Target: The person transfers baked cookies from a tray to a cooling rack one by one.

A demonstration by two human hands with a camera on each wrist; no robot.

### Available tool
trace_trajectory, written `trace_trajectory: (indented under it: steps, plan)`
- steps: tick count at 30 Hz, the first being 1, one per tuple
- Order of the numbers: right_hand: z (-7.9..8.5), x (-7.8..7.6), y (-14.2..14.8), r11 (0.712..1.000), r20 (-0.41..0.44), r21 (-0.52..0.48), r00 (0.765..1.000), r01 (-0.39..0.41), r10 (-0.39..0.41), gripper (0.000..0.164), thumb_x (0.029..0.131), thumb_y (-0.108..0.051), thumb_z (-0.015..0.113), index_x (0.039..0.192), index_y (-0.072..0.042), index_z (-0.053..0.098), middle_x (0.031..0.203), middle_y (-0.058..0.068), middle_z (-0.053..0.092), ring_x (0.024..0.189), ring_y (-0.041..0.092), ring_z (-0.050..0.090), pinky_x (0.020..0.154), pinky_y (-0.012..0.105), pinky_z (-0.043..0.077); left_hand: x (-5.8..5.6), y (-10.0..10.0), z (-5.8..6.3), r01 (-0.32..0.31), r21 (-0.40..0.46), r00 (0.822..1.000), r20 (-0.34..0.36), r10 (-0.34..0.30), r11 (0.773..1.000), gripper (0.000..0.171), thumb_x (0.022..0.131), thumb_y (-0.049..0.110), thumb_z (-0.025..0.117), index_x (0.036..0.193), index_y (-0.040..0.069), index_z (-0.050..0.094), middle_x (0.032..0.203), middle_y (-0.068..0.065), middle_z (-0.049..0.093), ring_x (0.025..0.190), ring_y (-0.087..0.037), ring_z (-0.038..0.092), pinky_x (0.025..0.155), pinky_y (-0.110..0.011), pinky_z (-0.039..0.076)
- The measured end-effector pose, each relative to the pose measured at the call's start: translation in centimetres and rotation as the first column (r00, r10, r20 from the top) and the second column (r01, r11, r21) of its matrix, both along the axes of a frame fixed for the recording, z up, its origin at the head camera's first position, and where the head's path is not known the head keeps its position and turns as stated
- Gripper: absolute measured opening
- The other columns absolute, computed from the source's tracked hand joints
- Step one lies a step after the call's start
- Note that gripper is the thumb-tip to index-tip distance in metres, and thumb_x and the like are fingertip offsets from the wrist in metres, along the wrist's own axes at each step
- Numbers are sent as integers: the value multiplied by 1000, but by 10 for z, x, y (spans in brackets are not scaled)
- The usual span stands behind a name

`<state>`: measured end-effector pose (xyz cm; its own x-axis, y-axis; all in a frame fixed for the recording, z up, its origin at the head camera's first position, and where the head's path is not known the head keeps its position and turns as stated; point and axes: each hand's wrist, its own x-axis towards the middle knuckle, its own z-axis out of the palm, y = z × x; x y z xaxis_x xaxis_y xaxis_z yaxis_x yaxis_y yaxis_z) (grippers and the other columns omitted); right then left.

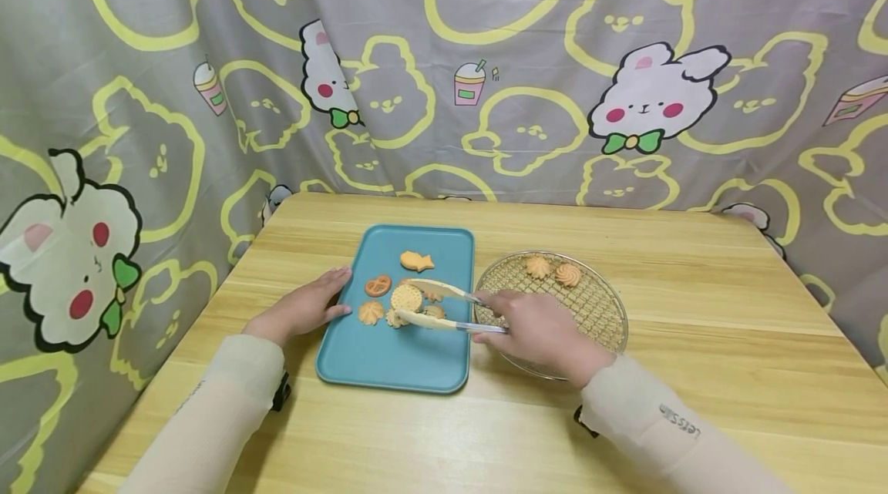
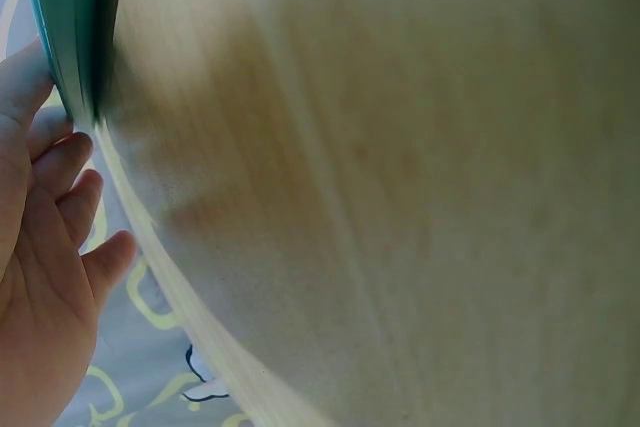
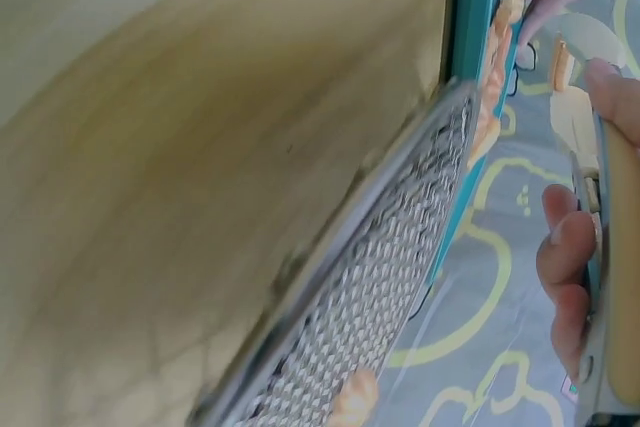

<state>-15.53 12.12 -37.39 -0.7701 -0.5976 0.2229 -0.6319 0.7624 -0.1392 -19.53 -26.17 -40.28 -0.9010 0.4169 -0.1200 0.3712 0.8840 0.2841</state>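
My right hand (image 1: 537, 328) grips a pair of tongs (image 1: 447, 324) with cream tips and metal arms. Between the tips is a round cracker (image 1: 406, 298), seen edge-on in the right wrist view and apart from the tray there. Under it on the teal tray (image 1: 388, 363) lie several cookies, among them a pretzel (image 1: 378, 285), a fish-shaped cracker (image 1: 416, 260) and a flower-shaped cookie (image 1: 371, 313); the tongs partly hide others. My left hand (image 1: 305, 309) touches the tray's left rim with relaxed fingers, also visible in the left wrist view.
Right of the tray stands a round wire rack (image 1: 597, 309), with two swirled cookies, one of them the right-hand cookie (image 1: 568, 274), near its far edge. My right forearm passes over its near side. A patterned curtain (image 1: 444, 132) hangs behind the wooden table (image 1: 728, 324).
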Motion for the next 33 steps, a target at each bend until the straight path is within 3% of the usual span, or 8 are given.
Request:
trace_trajectory:
  steps: [6,14,23,26,30,33]
  plan:
    - [2,-2,13,998,30,7,997,65,-65,66,81,-56,68,134,-20,57,102,3,69,64,14,60,41,25,37,0,-1,0,-9,-3,1000,13,9,1000,69,97,28,57,148,-4,25,152,-23,23,139,-41,19,110,-54,22]
    - [2,-4,30,993,31,12,992,120,-120,68,81,-57,67,134,-16,57,94,4,69,56,10,50,38,25,35,-1,-1,0,-12,-8,1000,26,12,1000,70,97,30,57,149,-3,24,153,-22,22,139,-41,18,110,-54,22]
    - [2,-5,48,983,50,24,982,181,-182,69,83,-56,66,137,-15,54,111,11,67,73,23,65,42,28,40,-1,-2,-2,-10,-2,1000,14,10,1000,70,97,30,57,149,-4,25,153,-22,23,139,-41,19,110,-54,22]
    - [2,-6,53,981,59,29,979,193,-195,69,84,-57,64,138,-16,53,114,12,66,69,23,63,43,30,41,-1,-2,-1,-10,1,1000,11,10,1000,69,97,30,58,148,-4,25,152,-23,23,139,-41,19,110,-54,23]
    - [0,-6,60,977,63,33,975,210,-212,69,85,-59,61,137,-14,54,117,13,65,79,30,66,53,40,50,0,-1,0,-8,-1,1000,8,8,1000,69,97,29,58,148,-4,25,152,-23,23,139,-42,20,109,-54,23]
    - [-2,-6,65,975,66,29,973,221,-222,70,86,-60,60,136,-11,55,121,15,63,94,37,65,64,48,53,0,-1,0,-9,-2,1000,12,9,1000,70,97,29,57,148,-4,25,152,-23,23,139,-42,19,109,-54,23]
